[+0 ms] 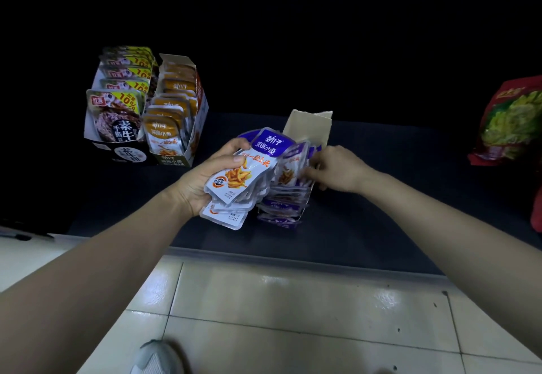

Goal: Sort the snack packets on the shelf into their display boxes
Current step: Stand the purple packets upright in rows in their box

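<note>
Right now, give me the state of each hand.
Left hand: grips a stack of purple packets.
Right hand: at the boxed packets in the display box; grip cannot be told.

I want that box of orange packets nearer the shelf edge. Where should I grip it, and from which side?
Grip the box of orange packets by its tall right wall, coming from the right: that side stands free, while its left side sits against the black box. Pinch the wall's top edge, probably, since packets fill the inside.

Shop: shelf (381,197) stocked with snack display boxes (176,127).
</note>
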The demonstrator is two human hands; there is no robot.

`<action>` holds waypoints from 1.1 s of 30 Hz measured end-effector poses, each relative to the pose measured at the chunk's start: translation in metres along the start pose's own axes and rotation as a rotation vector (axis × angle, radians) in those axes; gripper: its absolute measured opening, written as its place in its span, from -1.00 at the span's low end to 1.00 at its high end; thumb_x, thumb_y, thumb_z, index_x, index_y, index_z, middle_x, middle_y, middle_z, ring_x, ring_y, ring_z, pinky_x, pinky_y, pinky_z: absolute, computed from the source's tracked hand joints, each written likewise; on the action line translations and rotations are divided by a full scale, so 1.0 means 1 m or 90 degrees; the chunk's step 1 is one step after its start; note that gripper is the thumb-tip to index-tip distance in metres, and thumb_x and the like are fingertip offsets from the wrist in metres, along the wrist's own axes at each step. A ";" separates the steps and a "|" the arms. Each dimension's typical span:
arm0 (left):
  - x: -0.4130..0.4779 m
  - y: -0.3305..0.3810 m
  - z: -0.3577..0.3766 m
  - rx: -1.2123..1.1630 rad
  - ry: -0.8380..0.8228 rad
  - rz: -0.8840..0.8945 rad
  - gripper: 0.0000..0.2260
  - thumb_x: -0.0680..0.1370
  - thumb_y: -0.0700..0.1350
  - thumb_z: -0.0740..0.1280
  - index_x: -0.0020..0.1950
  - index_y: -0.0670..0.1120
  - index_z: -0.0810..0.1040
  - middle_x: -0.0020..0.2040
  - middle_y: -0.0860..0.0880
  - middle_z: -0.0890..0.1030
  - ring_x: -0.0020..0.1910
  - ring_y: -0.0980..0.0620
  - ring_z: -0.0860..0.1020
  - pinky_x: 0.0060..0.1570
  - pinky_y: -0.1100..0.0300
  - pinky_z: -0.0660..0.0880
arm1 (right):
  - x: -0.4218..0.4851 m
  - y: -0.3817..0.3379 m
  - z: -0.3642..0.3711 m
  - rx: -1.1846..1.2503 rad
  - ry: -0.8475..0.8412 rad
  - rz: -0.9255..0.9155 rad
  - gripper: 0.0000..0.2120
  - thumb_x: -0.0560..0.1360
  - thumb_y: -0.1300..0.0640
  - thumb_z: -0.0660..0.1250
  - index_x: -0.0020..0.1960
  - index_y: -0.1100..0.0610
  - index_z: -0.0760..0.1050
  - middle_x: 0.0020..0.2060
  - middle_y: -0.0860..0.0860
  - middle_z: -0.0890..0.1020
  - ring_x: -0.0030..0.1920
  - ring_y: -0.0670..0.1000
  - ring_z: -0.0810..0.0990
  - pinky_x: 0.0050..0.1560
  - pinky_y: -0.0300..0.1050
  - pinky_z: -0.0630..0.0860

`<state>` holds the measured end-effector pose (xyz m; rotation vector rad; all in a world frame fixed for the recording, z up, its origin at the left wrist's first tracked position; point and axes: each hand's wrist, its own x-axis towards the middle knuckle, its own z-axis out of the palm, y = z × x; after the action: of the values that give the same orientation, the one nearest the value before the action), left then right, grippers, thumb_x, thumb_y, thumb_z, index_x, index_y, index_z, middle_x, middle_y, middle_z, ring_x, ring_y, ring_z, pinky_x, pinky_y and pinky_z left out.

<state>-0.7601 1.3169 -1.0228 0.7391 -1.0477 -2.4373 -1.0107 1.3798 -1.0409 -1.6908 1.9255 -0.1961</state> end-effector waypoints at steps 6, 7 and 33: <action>-0.002 0.003 -0.002 0.012 0.006 0.007 -0.55 0.03 -0.02 0.71 -0.18 0.07 0.62 -0.03 -0.06 0.68 -0.18 0.00 0.67 -0.30 0.19 0.61 | -0.014 0.009 -0.017 -0.057 0.080 -0.028 -0.68 0.48 -0.12 0.40 0.16 0.02 0.55 -0.10 -0.04 0.62 -0.14 -0.03 0.59 -0.05 -0.04 0.55; -0.003 0.003 -0.002 0.015 0.006 0.006 -0.55 0.03 -0.02 0.71 -0.18 0.07 0.63 -0.03 -0.06 0.68 -0.18 0.00 0.67 -0.30 0.19 0.61 | -0.015 0.010 -0.017 -0.049 0.081 -0.024 -0.60 0.47 -0.12 0.41 0.24 -0.01 0.48 -0.01 -0.01 0.56 -0.07 -0.01 0.57 0.00 -0.03 0.54; 0.006 0.004 -0.004 0.085 -0.038 -0.045 -0.55 0.03 -0.01 0.72 -0.17 0.07 0.64 -0.02 -0.07 0.68 -0.15 -0.01 0.67 -0.29 0.16 0.62 | -0.009 0.012 0.009 -0.286 0.040 -0.183 -0.32 0.45 -0.28 0.29 0.49 -0.06 0.27 0.50 -0.10 0.23 0.37 -0.01 0.18 0.30 0.03 0.05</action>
<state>-0.7615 1.3087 -1.0242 0.7614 -1.2378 -2.4813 -1.0160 1.3925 -1.0514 -2.2798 1.8598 0.0871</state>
